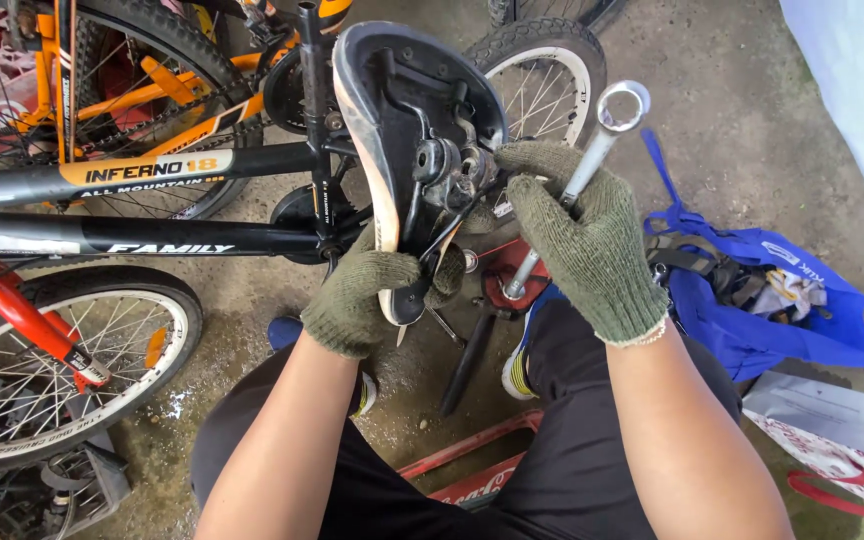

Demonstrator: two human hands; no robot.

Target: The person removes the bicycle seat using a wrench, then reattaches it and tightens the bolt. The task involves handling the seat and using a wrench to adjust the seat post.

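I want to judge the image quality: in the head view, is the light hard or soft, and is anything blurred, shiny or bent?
Head view: soft, even daylight with only faint shadows; the gloved left hand, right hand, saddle and wrench are sharp; a mild glint on the wrench ring; the white sheet at top right is nearly washed out; the wide lens bends the bicycle frame towards the edges.

Two olive knitted work gloves are present, one on the left hand and one on the right hand. One black bicycle saddle and one silver metal ring spanner are present. Three spoked bicycle wheels appear (each only partly in view). One blue fabric bag is present.
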